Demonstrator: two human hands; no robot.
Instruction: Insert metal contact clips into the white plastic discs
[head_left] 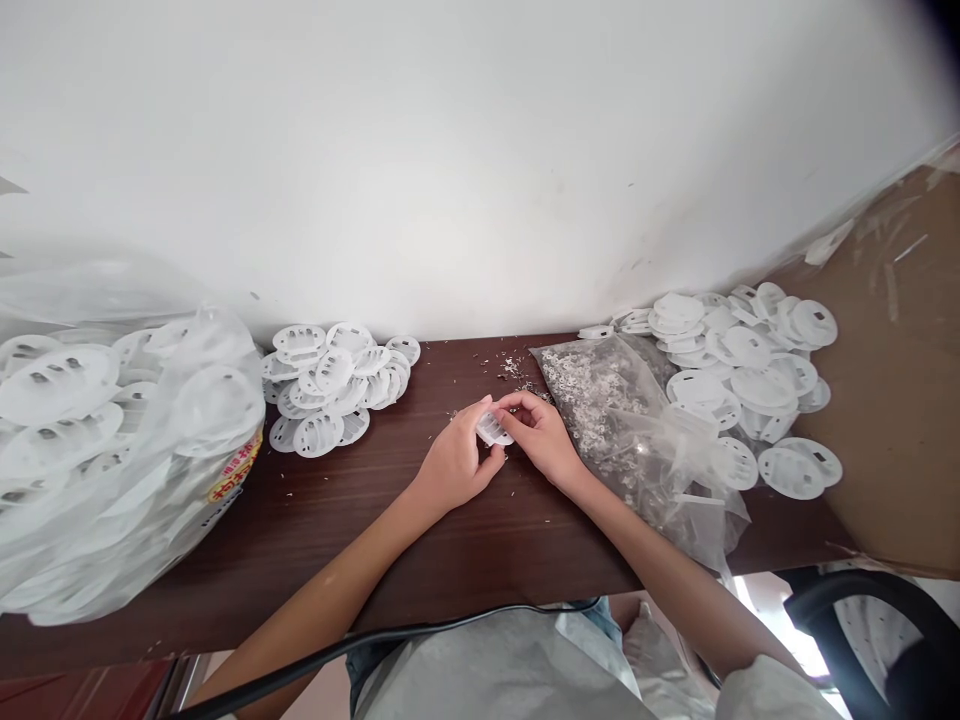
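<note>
Over the middle of the table, my left hand (459,457) grips a small round white plastic disc (493,429) with slots, its fingers behind and the thumb along the near edge. My right hand (541,440) is closed in a pinch, thumb and index fingertips together against the disc's right side. Whatever tiny piece may be between those fingertips is hidden. Just beyond the hands lie small loose metal-looking bits (512,368). To the right of my right hand, a clear plastic bag (592,385) holds a mass of tiny clear or whitish parts.
A heap of similar slotted discs (334,370) lies left of centre. Further left bulges a large clear bag (225,400) full of discs. More discs (757,385) pile up at right, beside a cardboard box (892,400). A black cable (420,630) runs along the near edge.
</note>
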